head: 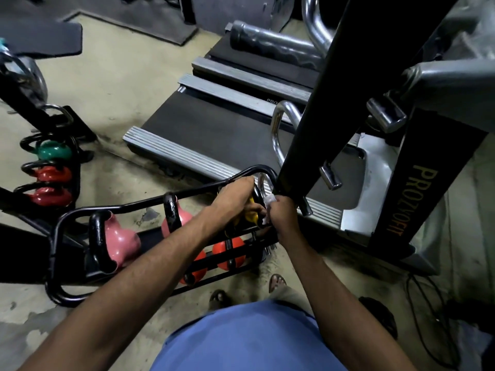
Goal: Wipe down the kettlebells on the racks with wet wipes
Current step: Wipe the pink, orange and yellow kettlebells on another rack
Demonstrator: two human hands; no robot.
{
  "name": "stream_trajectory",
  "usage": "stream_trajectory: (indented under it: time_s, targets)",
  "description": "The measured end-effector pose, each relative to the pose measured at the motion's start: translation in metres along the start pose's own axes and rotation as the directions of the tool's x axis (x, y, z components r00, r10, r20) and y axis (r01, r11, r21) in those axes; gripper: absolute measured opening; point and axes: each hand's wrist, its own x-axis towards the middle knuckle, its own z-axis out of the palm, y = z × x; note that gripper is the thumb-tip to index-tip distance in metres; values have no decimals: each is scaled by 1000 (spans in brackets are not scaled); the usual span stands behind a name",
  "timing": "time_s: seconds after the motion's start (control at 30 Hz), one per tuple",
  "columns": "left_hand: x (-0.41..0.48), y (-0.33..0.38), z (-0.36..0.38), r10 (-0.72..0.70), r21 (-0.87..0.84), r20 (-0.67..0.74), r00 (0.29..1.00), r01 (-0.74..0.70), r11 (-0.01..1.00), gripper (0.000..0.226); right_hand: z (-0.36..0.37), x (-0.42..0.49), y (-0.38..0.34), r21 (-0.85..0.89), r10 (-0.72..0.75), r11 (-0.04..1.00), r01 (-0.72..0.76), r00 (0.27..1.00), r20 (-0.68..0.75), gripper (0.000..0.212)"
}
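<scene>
Count log, head view.

Racks: I count 2, the near rack (pixel 52 253) and the far rack (pixel 26 141).

Near rack: pink kettlebells (pixel 122 243) (pixel 178 219), 2. Yellow kettlebell (pixel 251 216), 1. Orange kettlebells (pixel 235 250) (pixel 199 259), 2. Subtotal 5.

Far rack: green kettlebell (pixel 53 152), 1. Red kettlebells (pixel 55 174) (pixel 52 198), 2. Subtotal 3.

I make that 8 kettlebells in view.

Wet wipe (pixel 268 202): 1.

Hands: 2, left hand (pixel 235 195) and right hand (pixel 284 214).

Sandalled feet (pixel 218 297) (pixel 277 282): 2.

Treadmills (pixel 209 124) (pixel 254 60): I can tell 2 for certain.
</scene>
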Motion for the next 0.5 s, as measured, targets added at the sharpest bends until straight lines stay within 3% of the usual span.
stream_trajectory:
  time_s: [0.07,0.17,0.33,0.4,0.5]
  targets:
    - [-3,-2,2,7,-1,-16,1000,-7,1000,71,4,16,-16,77,103,991,-106,994,37,41]
    - [-3,-5,6,-4,-9,-10,1000,4,1000,68,17,28,-37,323,233,913,-251,968,95,36]
    - [-6,-6,9,2,-35,-50,999,-4,999,63,18,29,-50,379,218,887,-264,963,160,41]
    - [-8,-7,12,8,-36,-62,998,-10,999,66,15,32,-41,277,224,926,-256,964,144,37]
    - [-9,-5,15,-1,-33,-53,999,-1,999,75,8,32,-7,-76,-21,997,32,990,137,42]
